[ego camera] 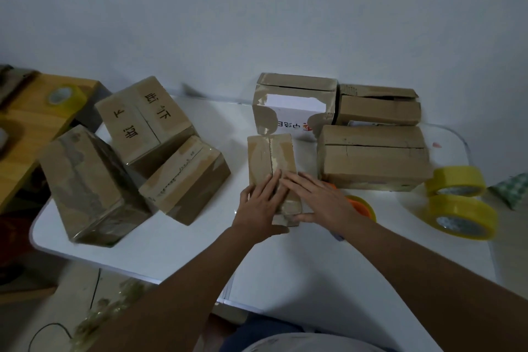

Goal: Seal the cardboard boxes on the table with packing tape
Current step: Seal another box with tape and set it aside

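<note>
Cardboard box (271, 163) at the table's (177, 240) centre: our left hand (261, 207) and right hand (323, 203) press flat, fingers straight, hiding its near end. We count seven boxes — three left, three right — and two yellow tape rolls (460, 203); an orange dispenser (361, 204) shows only partly.

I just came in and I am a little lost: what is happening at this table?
A person is sealing cardboard boxes. The left hand and right hand press flat on the small box in the middle of the white table. More boxes stand around it. Two yellow tape rolls lie at the right.
</note>
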